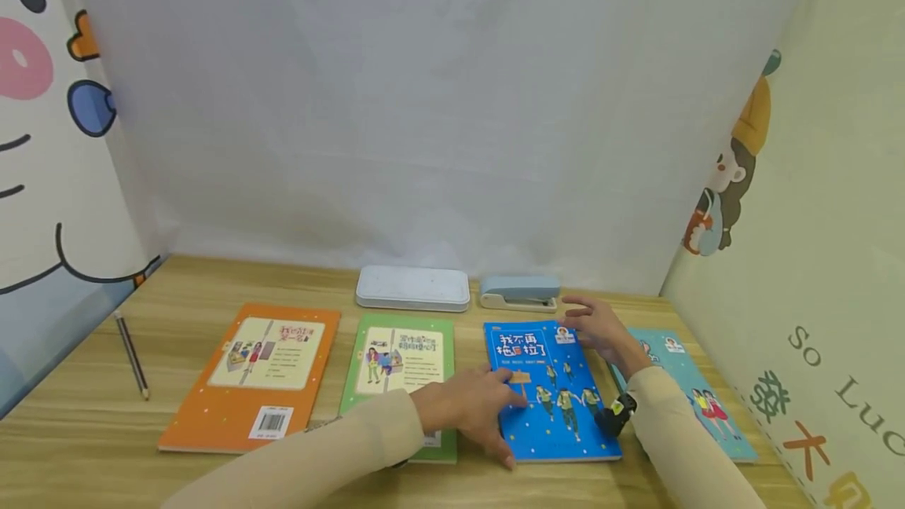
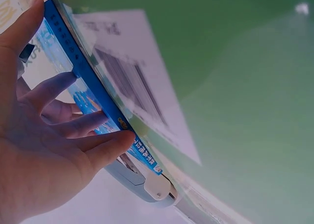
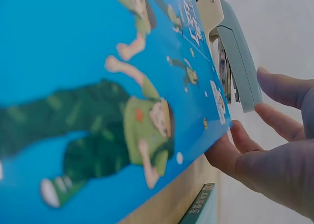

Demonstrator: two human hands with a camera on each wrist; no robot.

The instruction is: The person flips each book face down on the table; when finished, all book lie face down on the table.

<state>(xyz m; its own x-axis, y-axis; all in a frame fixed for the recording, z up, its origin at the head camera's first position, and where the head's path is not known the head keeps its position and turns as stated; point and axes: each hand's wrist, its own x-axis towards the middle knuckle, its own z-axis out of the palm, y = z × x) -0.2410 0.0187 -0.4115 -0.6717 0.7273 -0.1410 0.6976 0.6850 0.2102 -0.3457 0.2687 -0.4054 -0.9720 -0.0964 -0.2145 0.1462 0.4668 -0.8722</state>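
A blue book with cartoon children on its cover lies face up, right of centre. Along its left edge, my left hand spreads its fingers; the left wrist view has the fingertips against the blue spine. My right hand is at the top right corner, where its fingers touch the cover's edge in the right wrist view, with the thumb apart. The left forearm crosses over a green book. Partly behind the right forearm lies a teal book.
An orange book lies left of the green one, with a pencil farther left. At the back stand a pale flat case and a blue-grey stapler, just beyond the blue book. White cloth hangs behind the table.
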